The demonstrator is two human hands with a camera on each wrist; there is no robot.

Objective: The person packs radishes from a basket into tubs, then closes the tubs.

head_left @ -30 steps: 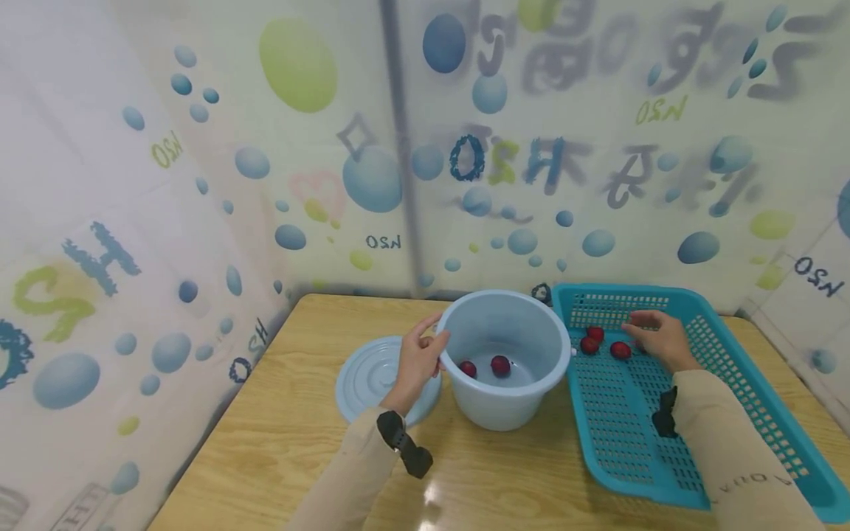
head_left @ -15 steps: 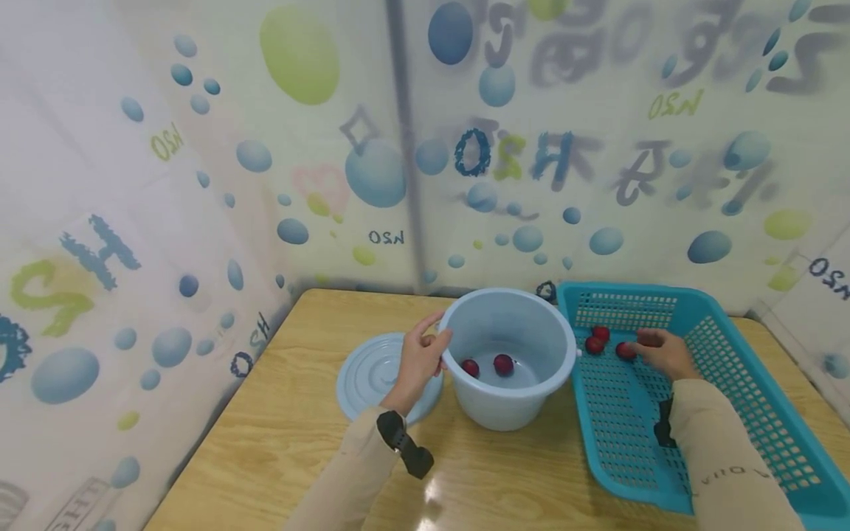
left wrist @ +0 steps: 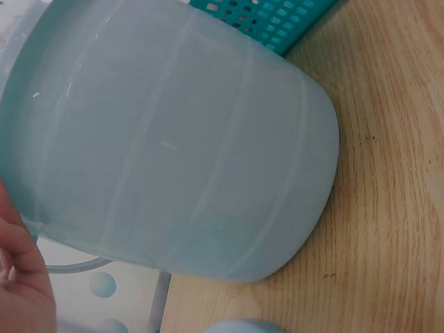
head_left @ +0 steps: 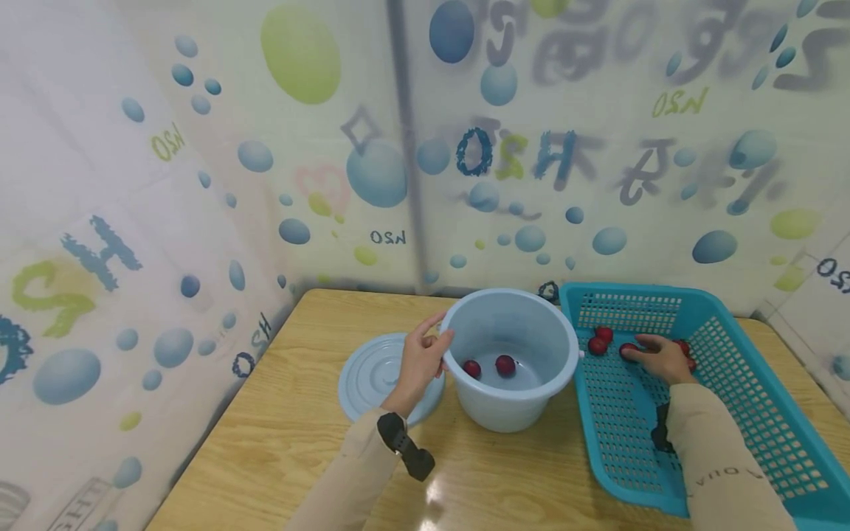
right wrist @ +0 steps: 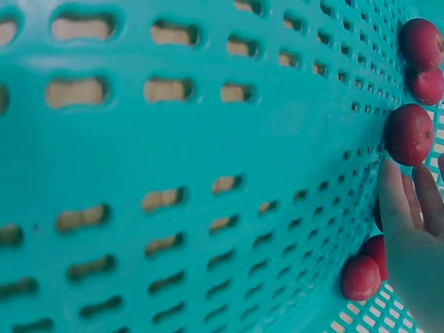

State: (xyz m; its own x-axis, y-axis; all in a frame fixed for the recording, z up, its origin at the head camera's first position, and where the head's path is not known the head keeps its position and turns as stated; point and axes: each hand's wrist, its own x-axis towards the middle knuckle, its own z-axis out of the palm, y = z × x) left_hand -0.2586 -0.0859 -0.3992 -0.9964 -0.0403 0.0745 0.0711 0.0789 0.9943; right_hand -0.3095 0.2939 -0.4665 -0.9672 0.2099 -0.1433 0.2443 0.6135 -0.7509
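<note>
In the head view my left hand (head_left: 420,363) holds the rim of a light blue plastic bucket (head_left: 508,405). Its fingers (left wrist: 24,253) show at the rim in the left wrist view. Two dark red plums (head_left: 505,366) lie inside on the bottom. On the right, my right hand (head_left: 667,359) is down in a turquoise basket (head_left: 620,457), its thumb and fingers reaching to a plum (right wrist: 409,135) at the fingertips. Just beyond that plum sit two more plums (head_left: 598,345). Other plums (right wrist: 361,277) lie by the basket's far side, partly hidden by the hand.
A round light blue lid (head_left: 365,380) lies on the wooden table (head_left: 265,442) left of the bucket, partly behind the left hand. The basket stands close to the bucket's right side. A patterned curtain (head_left: 319,184) hangs behind the table.
My right hand has moved slightly left and down to the nearest plum, uncovering plums by the basket's right side. The left hand stays on the bucket's rim. The head view has shifted a little.
</note>
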